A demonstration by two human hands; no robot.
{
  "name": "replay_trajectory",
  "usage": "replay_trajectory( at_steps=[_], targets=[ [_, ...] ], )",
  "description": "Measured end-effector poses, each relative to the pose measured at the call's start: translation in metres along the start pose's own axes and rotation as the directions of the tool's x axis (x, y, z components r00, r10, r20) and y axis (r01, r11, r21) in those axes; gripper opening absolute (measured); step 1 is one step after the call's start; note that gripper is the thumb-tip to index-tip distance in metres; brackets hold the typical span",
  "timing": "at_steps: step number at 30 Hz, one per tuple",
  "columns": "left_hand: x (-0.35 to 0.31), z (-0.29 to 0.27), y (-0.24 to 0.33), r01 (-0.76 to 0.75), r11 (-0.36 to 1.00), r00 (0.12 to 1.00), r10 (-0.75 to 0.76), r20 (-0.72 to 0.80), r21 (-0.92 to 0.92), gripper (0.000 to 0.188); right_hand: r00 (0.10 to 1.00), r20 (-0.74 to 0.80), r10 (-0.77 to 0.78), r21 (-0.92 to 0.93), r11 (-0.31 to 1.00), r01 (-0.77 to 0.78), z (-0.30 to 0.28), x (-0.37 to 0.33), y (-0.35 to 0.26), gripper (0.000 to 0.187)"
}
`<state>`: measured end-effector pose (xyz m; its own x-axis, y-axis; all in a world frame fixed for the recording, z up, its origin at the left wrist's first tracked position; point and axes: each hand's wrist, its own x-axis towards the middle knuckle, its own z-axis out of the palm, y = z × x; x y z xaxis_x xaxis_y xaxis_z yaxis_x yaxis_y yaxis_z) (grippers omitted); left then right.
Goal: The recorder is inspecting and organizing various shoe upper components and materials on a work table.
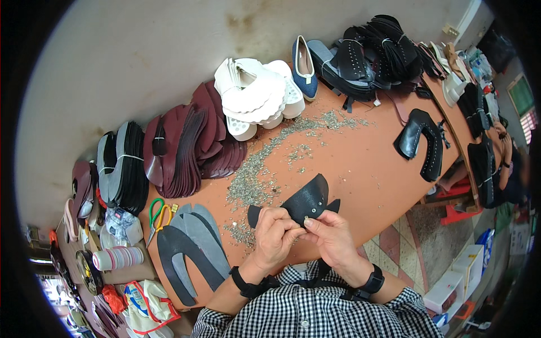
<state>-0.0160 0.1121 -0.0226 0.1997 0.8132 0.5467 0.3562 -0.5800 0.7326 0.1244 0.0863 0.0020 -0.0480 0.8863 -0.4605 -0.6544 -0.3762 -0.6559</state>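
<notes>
Over the front of the table, both hands hold a black shoe upper [306,198], a curved leather-like piece with a few metal studs along one edge. My left hand [274,234] is closed on its lower left part, fingers curled in. My right hand [333,235] pinches the right edge, thumb by the studs. A tiny shiny bit shows at the thumb tip; whether it is loose or fixed in the upper, I cannot tell. Loose small metal studs [253,174] lie scattered across the table [360,169] beyond the hands.
Grey and black cut pieces [189,248] lie at left beside scissors [155,217]. Bundled maroon uppers [183,146], white uppers [253,90], a blue shoe [304,73] and black studded uppers [377,56] line the wall. One black studded upper [422,143] lies at right. A person [501,152] sits beyond.
</notes>
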Motion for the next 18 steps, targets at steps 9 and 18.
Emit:
replay_trajectory(
  at_steps=[9, 18],
  targets=[
    [-0.001, 0.005, 0.001, 0.068, 0.998, 0.997, -0.068, -0.031, -0.009, 0.019, 0.999, 0.016, -0.047, 0.005, 0.999, 0.047, 0.002, -0.002, 0.000, 0.010],
    [0.004, 0.003, -0.002, 0.112, 0.993, 0.993, -0.112, -0.022, -0.032, 0.032, 0.987, 0.070, -0.142, -0.110, 0.983, 0.149, -0.006, 0.004, 0.005, 0.011]
  ],
)
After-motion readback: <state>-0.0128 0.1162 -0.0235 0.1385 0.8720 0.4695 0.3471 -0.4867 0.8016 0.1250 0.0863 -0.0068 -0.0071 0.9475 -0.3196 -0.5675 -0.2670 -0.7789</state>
